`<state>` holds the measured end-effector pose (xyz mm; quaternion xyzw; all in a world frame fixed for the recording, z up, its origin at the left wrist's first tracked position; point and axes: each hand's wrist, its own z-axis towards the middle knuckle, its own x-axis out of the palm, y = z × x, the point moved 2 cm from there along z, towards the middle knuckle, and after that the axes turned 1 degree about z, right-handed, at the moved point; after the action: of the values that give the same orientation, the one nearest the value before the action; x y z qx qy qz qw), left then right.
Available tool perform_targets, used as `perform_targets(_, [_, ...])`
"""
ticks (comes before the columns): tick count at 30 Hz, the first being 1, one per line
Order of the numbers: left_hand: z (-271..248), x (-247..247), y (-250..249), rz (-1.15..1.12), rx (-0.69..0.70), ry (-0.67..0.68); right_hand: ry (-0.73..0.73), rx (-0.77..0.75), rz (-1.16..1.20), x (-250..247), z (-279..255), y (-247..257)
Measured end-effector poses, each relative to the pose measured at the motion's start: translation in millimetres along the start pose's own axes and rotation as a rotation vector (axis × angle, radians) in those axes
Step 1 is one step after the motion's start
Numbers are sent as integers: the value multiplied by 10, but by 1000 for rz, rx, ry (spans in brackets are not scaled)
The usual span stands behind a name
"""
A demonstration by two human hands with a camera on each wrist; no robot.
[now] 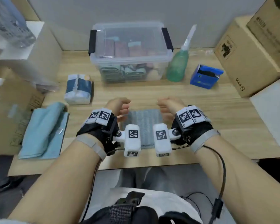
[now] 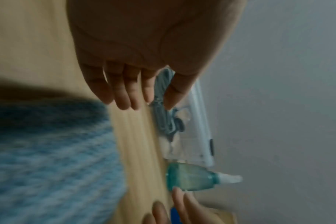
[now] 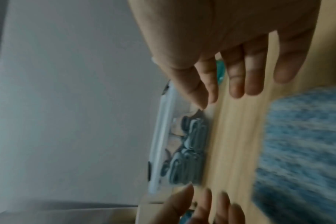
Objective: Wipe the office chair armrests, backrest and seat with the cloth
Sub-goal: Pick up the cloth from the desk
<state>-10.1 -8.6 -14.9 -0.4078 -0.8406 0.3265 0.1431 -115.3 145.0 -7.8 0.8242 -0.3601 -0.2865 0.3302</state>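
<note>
A folded blue-grey cloth (image 1: 144, 120) lies flat on the wooden desk (image 1: 217, 113) near its front edge. My left hand (image 1: 121, 109) hovers over the cloth's left side and my right hand (image 1: 166, 107) over its right side. Both hands are empty, with fingers relaxed and slightly bent. The left wrist view shows my left fingers (image 2: 125, 94) above the desk with the cloth (image 2: 48, 159) blurred below. In the right wrist view, my right fingers (image 3: 240, 78) hang beside the cloth (image 3: 301, 144). No office chair shows in any view.
Behind the cloth stands a clear lidded bin (image 1: 129, 50) with a green spray bottle (image 1: 178, 65) and a blue box (image 1: 204, 76) to its right. A tissue pack (image 1: 78, 89) and a light blue folded cloth (image 1: 44, 131) lie left. Cardboard boxes (image 1: 249, 59) flank the desk.
</note>
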Motion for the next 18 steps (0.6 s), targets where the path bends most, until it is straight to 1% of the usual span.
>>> perform_targets(1, [36,-22,102,7,-13,-44,-31,12,-46,3,33,-91])
perform_targets(2, [80,-41,173,21,-32,-110,-80,49,-112,0,82,-167])
perform_targets(3, [112,-61,283,44,-65,-137,-90,109,-158,8,124,-279])
perform_targets(5, [132,-62,454,57,-118,-121,-56,214,-148,82,182,-472])
perform_targets(6, [125,-62,511,52,-147,-106,-42,243,-130,130,204,-548])
perform_targets(8, [152,-71,589,40,-177,-70,-35,277,-115,208,246,-653])
perform_targets(10, [165,-86,668,33,-200,-33,-37,279,-134,267,258,-714])
perform_targets(14, [191,-111,744,36,-155,-34,12,286,-107,383,248,-791])
perform_targets(18, [183,-135,706,7,-45,-32,82,281,-187,470,160,-706])
